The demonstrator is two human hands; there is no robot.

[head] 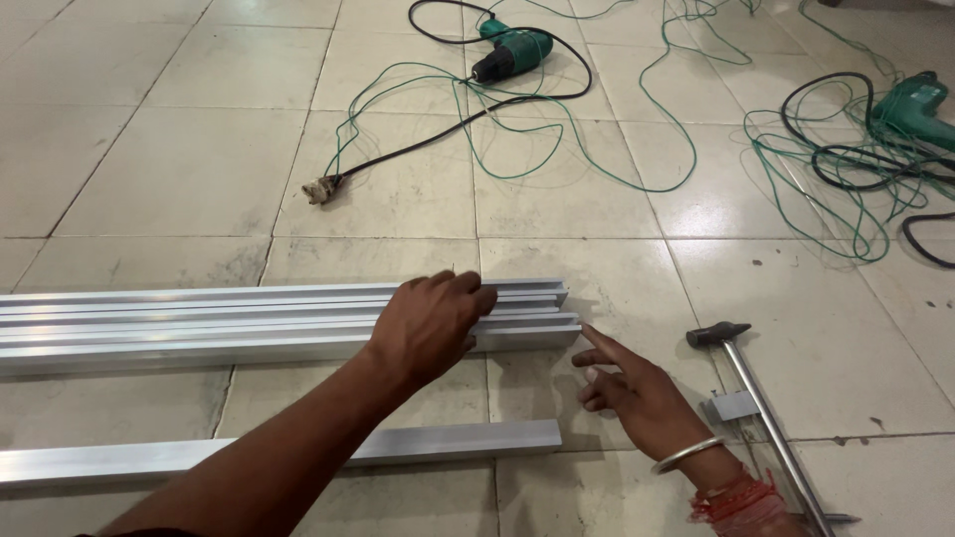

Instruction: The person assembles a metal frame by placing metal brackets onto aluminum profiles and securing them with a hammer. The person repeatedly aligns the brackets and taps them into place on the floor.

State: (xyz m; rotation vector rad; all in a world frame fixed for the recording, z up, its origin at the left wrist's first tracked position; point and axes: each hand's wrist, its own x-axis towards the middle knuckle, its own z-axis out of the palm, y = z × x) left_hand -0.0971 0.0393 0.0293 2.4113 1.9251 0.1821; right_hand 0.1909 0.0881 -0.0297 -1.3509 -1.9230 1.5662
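- Aluminium rails [249,323] lie side by side in a bundle on the tiled floor [189,169], their right-hand ends close to level with each other; a bundle already gathered, judging by how they lie.
- The left hand [430,323] rests palm-down on top of the bundle near its right end, fingers curled over the far rails, pressing rather than gripping.
- The right hand [637,393] holds nothing: it sits just off the bundle's right end, index finger stretched to the end of the nearest rail, other fingers loosely bent.
- One more rail [298,455] lies apart on the near side of the bundle, not yet joined to it.
- A hammer [766,418] lies to the right of the bundle, beyond the right hand, untouched.
- Two green drills [512,50] with tangled cables [846,169] lie well beyond the bundle, also untouched, so any drilling or joining looks still to come.
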